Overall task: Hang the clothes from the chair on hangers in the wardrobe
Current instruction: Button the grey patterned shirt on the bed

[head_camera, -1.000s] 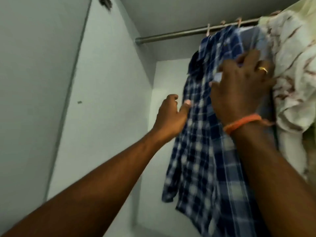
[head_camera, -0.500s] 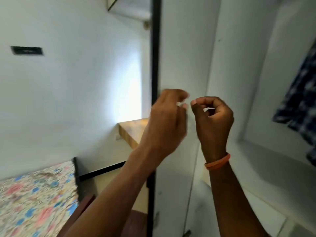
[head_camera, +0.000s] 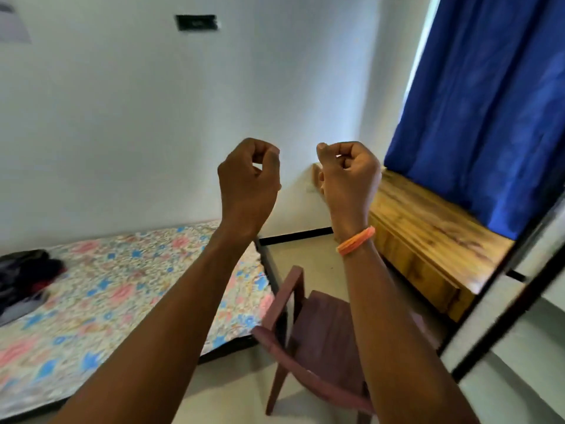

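Chair (head_camera: pixel 318 341): dark reddish-brown wood, at 5 o'clock in view, seat bare, backrest toward 7 o'clock, seat front toward 1 o'clock. No readable writing anywhere. Dark clothes (head_camera: pixel 24 276) heaped on the floral bed (head_camera: pixel 122 289) at 9 o'clock. Both hands raised mid-frame, apart: left hand (head_camera: pixel 249 182) fingers curled, holding nothing; right hand (head_camera: pixel 348 175) same, orange band (head_camera: pixel 356 240) at wrist. Wood cabinet (head_camera: pixel 428 237) and blue curtain (head_camera: pixel 483 102) at 2-3 o'clock.
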The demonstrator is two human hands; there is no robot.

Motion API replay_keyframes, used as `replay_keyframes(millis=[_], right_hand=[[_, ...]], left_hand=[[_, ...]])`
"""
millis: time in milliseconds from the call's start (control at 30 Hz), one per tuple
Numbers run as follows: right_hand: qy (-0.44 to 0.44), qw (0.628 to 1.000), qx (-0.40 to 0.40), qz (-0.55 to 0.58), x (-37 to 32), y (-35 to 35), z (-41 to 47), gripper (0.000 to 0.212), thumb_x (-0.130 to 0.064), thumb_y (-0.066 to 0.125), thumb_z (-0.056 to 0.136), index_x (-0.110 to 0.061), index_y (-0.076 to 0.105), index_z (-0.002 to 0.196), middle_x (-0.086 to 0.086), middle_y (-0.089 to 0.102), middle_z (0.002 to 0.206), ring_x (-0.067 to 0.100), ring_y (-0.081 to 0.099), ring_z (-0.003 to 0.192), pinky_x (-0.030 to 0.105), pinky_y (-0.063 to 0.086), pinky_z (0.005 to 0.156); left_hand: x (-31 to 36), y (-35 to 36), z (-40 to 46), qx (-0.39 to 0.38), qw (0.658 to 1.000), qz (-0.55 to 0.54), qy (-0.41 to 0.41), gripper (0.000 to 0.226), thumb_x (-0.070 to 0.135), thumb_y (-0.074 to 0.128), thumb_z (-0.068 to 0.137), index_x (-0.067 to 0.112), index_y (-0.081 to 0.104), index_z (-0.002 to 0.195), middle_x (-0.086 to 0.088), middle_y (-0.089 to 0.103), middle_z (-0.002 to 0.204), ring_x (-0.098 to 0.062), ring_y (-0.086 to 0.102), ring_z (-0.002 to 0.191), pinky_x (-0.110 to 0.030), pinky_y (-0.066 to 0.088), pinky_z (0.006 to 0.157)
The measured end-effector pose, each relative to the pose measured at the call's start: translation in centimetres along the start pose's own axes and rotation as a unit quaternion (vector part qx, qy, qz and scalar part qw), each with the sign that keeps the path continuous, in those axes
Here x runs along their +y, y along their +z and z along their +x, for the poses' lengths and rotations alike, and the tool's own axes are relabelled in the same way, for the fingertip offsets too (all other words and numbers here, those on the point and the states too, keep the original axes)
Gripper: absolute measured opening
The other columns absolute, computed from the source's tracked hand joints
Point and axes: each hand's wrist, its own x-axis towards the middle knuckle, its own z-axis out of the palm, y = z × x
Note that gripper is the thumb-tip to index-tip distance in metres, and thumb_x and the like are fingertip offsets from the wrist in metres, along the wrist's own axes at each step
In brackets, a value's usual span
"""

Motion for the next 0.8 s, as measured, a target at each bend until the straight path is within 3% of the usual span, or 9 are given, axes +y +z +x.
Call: replay_keyframes(millis=[233,367,533,733,800], right_hand=[[0.076,0.990,-0.113,0.036,3.8,19.1,-3.2,0.018,-0.034,0.073,0.078,-0.020,0.065,0.070,0.000,0.064,0.052,0.014,0.059,0.046,0.052,0.058,0.066],[0.115,0.974,-0.187,0.058,6.9,32.5,-6.0,0.019,-0.029,0.074,0.080,-0.015,0.066,0.073,0.002,0.065,0.054,0.013,0.058,0.043,0.041,0.056,0.058],[0.149,0.937,-0.306,0.079,8.7,48.7,-9.6,0.020,-0.021,0.073,0.087,-0.003,0.068,0.080,0.004,0.064,0.057,0.006,0.055,0.039,0.021,0.042,0.044],[0.165,0.903,-0.393,0.054,10.8,64.9,-14.5,0.019,-0.022,0.072,0.085,-0.007,0.067,0.075,0.005,0.066,0.058,0.012,0.060,0.044,0.030,0.053,0.054],[0.174,0.892,-0.415,0.045,12.4,69.7,-16.2,0.020,-0.022,0.073,0.085,-0.005,0.067,0.075,0.007,0.067,0.059,0.013,0.059,0.044,0.031,0.053,0.054]], left_hand=[[-12.6,-13.3,6.8,0.074,0.990,0.073,-0.099,0.014,0.021,0.057,0.095,0.012,0.066,0.089,-0.003,0.069,0.081,-0.015,0.067,0.051,-0.039,0.058,0.055],[-21.1,-20.8,12.2,0.107,0.974,0.131,-0.153,0.015,0.019,0.056,0.096,0.009,0.065,0.090,-0.005,0.068,0.081,-0.015,0.067,0.051,-0.042,0.059,0.056],[-30.8,-29.1,18.6,0.142,0.950,0.178,-0.213,0.017,0.019,0.054,0.098,0.006,0.063,0.090,-0.008,0.068,0.081,-0.017,0.068,0.054,-0.042,0.060,0.061],[-42.5,-39.2,24.1,0.191,0.917,0.179,-0.301,0.011,0.020,0.054,0.096,0.016,0.060,0.089,-0.011,0.067,0.077,-0.023,0.067,0.057,-0.040,0.052,0.055],[-46.8,-42.6,25.9,0.196,0.908,0.194,-0.314,0.007,0.021,0.055,0.093,0.020,0.060,0.088,-0.009,0.068,0.079,-0.025,0.068,0.064,-0.045,0.055,0.057]])
